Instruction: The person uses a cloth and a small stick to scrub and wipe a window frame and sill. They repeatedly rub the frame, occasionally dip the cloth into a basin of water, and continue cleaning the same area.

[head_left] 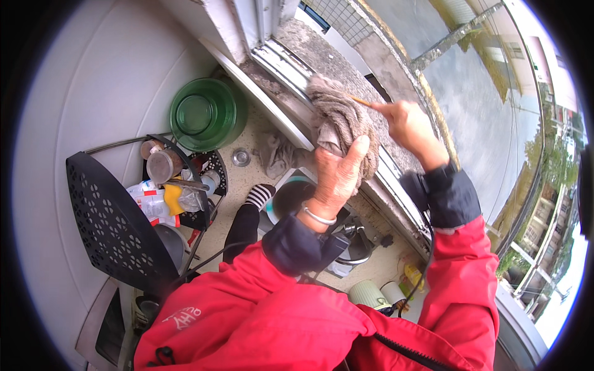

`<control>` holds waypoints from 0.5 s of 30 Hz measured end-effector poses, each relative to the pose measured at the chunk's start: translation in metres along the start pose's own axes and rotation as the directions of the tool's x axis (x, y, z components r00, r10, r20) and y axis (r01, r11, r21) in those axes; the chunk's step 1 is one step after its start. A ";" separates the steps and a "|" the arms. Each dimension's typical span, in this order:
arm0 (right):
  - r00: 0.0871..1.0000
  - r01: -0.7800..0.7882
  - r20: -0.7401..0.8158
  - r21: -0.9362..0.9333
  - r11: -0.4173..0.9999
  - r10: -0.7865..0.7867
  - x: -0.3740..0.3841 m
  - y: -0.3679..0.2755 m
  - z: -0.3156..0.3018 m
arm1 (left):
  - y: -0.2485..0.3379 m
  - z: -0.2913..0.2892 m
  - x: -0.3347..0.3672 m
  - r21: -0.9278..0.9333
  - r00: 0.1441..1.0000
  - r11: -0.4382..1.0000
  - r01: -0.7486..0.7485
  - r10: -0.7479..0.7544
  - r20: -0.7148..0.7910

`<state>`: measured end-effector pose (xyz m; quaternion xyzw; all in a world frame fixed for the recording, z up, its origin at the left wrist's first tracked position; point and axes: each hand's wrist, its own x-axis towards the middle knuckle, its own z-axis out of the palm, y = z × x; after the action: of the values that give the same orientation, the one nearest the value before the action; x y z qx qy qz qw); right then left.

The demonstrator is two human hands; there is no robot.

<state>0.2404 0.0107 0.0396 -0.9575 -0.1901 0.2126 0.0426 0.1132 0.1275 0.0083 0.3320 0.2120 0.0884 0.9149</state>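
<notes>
At the window sill, my left hand (334, 176) is closed on a bunched, grey-brown cleaning cloth (346, 117). The cloth lies over the white window track (281, 65) and hides part of it. Farther right, over the outer ledge, my right hand (408, 127) grips a thin wooden stick (361, 101), its index finger stretched along it. The stick points left toward the cloth, and its far end is hidden there, so I cannot tell what tool it belongs to.
A green plastic basin (207, 114) stands on the floor at left, near a black perforated chair (114, 216) loaded with jars and packets. A crumpled grey rag (276, 154) lies below the sill. Pots and a pale green container (369, 294) line the wall. Outside, the ledge drops away.
</notes>
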 end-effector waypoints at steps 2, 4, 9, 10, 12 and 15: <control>0.997 0.069 -0.034 -0.005 0.998 -0.069 -0.006 -0.001 0.001 | 0.008 0.006 0.003 -0.033 1.000 0.999 -0.020 0.021 0.021; 0.998 0.057 -0.036 0.078 0.995 -0.055 0.017 -0.013 0.012 | 0.018 0.007 0.012 0.106 0.999 0.994 -0.018 0.014 0.044; 0.974 0.211 -0.114 0.133 0.968 -0.197 0.094 -0.048 0.027 | 0.039 0.003 0.046 0.046 0.978 0.979 -0.200 0.202 -0.045; 0.965 0.235 -0.144 0.119 0.965 -0.217 0.103 -0.053 0.026 | 0.043 -0.002 0.052 0.109 0.978 0.974 -0.198 0.203 -0.041; 0.948 0.281 -0.190 0.133 0.950 -0.254 0.113 -0.062 0.021 | 0.049 -0.005 0.063 0.160 0.964 0.957 -0.242 0.255 -0.069; 0.958 0.260 -0.155 0.111 0.959 -0.241 0.107 -0.067 0.008 | 0.053 -0.008 0.067 0.055 0.964 0.969 -0.240 0.245 -0.107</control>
<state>0.3032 0.1132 0.0010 -0.9333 -0.2924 0.1499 0.1449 0.1689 0.1923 0.0149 0.3689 0.2228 0.2140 0.8766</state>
